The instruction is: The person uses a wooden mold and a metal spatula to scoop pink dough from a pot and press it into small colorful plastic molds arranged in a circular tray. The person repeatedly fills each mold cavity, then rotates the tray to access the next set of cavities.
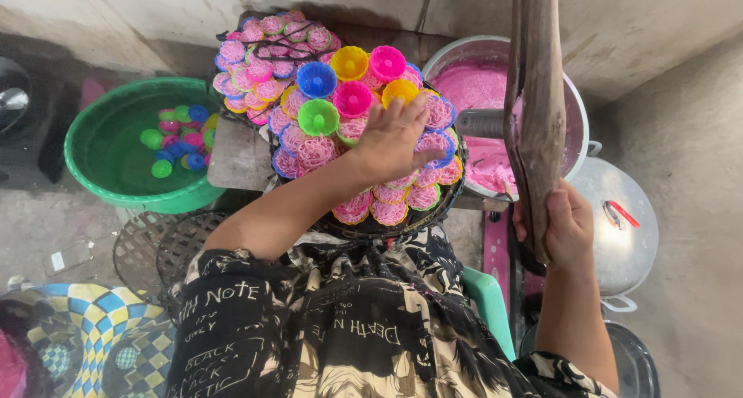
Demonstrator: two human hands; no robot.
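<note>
Noodle nests (387, 200), pink and coiled in coloured cups, fill the round tray (364, 229) where I see the left hand (391, 138) lying flat, fingers released. Right hand (567, 226) is clenched around the wooden lever (534, 96), beside the pink dough pot (576, 111); green basin (89, 127) sits well apart.

1. The round tray (364, 229) is dark and full of pink noodle nests (389, 211) in little colourful cups.
2. The brown wooden handle (534, 96) stands nearly upright beside the tray.
</note>
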